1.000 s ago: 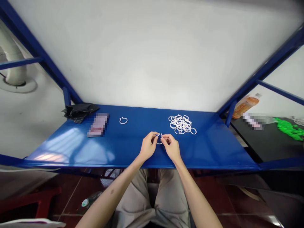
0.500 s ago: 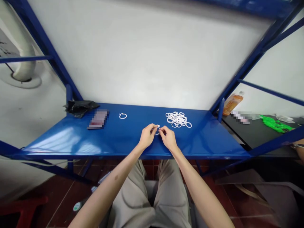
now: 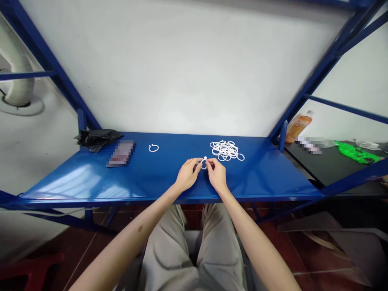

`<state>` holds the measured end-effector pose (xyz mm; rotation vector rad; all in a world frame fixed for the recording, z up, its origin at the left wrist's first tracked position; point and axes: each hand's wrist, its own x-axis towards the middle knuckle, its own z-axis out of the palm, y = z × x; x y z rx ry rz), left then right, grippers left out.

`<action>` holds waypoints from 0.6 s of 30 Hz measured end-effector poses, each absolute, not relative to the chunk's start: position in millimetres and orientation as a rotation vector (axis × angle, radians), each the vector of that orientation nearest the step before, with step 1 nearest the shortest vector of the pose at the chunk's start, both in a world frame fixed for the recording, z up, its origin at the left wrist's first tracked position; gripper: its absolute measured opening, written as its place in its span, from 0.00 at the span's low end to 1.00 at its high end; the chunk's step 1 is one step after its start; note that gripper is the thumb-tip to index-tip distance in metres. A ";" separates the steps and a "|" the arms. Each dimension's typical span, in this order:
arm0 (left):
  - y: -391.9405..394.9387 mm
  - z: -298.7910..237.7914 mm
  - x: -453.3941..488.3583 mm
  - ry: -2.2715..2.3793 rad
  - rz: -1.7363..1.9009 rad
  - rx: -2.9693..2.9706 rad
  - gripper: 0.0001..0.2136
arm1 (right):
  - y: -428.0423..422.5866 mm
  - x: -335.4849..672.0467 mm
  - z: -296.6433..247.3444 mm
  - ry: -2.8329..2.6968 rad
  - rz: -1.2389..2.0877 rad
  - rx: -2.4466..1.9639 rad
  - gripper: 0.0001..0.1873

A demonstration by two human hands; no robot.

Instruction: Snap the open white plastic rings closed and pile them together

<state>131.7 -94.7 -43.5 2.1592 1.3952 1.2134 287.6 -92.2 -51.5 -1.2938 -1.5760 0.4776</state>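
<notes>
Between my hands is a small white plastic ring [image 3: 204,167] with a knob at its top, held just above the blue tabletop. My left hand [image 3: 188,174] pinches its left side with thumb and forefinger. From the right, my right hand [image 3: 216,173] closes its fingertips on the other side. Fingertips cover part of the ring. Beyond my right hand lies a loose pile of white rings [image 3: 226,151]. A single white ring with a gap [image 3: 153,148] rests apart, farther left on the table.
The blue table [image 3: 157,178] sits in a blue metal frame against a white wall. At its left lie a black plastic bag [image 3: 98,139] and a blurred flat item [image 3: 121,153]. A dark side table at right holds an orange bottle [image 3: 299,127] and a green bundle [image 3: 357,152].
The view has shifted slightly. My hands stay together on the ring, whose knobbed end now shows more clearly above my fingertips. The pile and the lone ring lie as before.
</notes>
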 end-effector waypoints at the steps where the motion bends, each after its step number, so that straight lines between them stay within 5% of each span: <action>1: -90.9 -41.0 124.9 1.453 1.215 2.186 0.13 | -90.6 290.5 -50.5 -1.548 0.471 -1.296 0.12; 9: -34.4 -41.4 19.1 2.458 0.862 2.125 0.20 | -28.0 357.2 -30.6 -1.697 -0.126 -1.419 0.17; 18: -34.7 -51.5 14.0 2.103 0.765 2.351 0.11 | 12.9 389.7 -38.7 -1.718 -0.279 -1.490 0.16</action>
